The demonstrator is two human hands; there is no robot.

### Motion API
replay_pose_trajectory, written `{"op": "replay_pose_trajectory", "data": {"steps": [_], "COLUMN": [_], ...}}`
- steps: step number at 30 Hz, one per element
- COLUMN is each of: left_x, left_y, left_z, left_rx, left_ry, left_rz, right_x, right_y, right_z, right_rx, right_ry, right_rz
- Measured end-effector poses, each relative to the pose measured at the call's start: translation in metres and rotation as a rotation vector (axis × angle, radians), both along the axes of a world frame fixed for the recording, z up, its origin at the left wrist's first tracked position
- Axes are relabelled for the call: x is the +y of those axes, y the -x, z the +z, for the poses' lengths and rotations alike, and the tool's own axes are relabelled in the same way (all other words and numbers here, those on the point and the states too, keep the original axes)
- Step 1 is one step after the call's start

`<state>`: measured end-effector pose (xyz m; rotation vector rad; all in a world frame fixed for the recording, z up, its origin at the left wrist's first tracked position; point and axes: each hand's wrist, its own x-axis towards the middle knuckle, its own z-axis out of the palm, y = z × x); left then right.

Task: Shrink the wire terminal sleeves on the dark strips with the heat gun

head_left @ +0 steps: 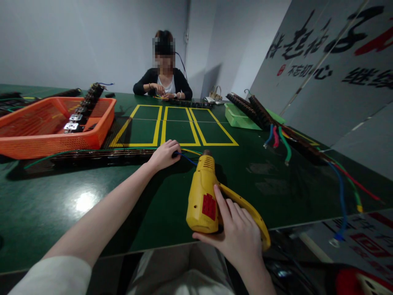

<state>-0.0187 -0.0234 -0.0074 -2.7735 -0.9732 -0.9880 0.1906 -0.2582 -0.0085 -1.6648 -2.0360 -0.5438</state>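
My right hand [239, 225] is wrapped around the handle of a yellow heat gun [201, 192] with a red label. The gun's metal nozzle points away from me, close to thin green, yellow and blue wires. My left hand [166, 155] is closed at the right end of a long dark strip assembly [104, 157], where the blue wire [188, 158] comes out. Its fingers grip the wire end there. A green wire [39, 162] runs along the strip and sticks out past its left end.
An orange basket [106, 123] holding a similar assembly [86, 106] stands at the left. At the right, a green basket [238, 116] lies under long assemblies with thick coloured cables [287, 147]. Yellow tape rectangles [162, 127] mark the green table. Across it, a person [164, 78] handles wires.
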Motion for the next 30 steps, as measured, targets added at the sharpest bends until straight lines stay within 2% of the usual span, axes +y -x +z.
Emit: {"op": "replay_pose_trajectory", "data": {"steps": [9,20,25,30], "left_x": [0.001,0.001,0.002,0.004], "left_y": [-0.001,-0.001,-0.001,0.000], "left_z": [-0.001,0.000,-0.001,-0.004], "left_rx": [0.029,0.026,0.034,0.037], "left_ry": [-0.037,-0.024,-0.037,-0.035], "left_rz": [0.006,0.016,0.005,-0.002], "right_x": [0.003,0.024,0.023,0.020], "right_y": [0.015,0.052,0.052,0.040], "right_z": [-0.001,-0.007,-0.006,0.000], "right_rx": [-0.012,0.014,0.021,0.031], "right_ry": [0.002,-0.041,-0.050,0.005], "right_rz": [0.007,0.125,0.131,0.154]}}
